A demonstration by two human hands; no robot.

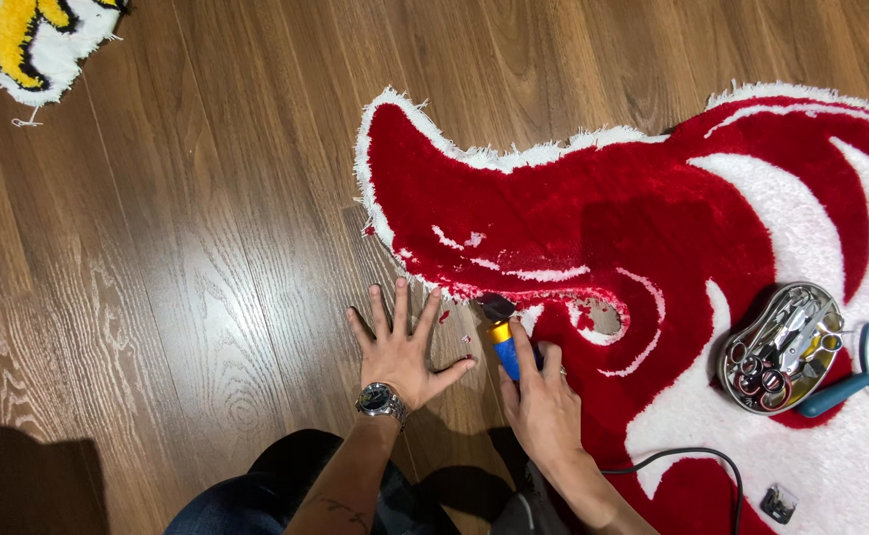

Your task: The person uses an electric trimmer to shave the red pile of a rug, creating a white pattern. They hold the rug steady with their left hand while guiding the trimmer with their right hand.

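Trimming step: the right hand (545,401) closes its grip on a blue corded trimmer (502,342) at the red-and-white rug (593,228)'s six-o'clock edge, the left hand (402,349) splayed empty on the floor (177,248); continuing likely demands steady guidance.

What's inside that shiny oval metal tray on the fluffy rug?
The shiny oval metal tray on the red and white tufted rug holds several small scissors and other metal tools, piled up. Whatever lies beneath the pile is covered.

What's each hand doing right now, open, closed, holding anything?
Left hand: open, fingers spread flat on the wooden floor, holding nothing.
Right hand: closed around a blue and yellow corded trimmer at the edge of the red and white rug.
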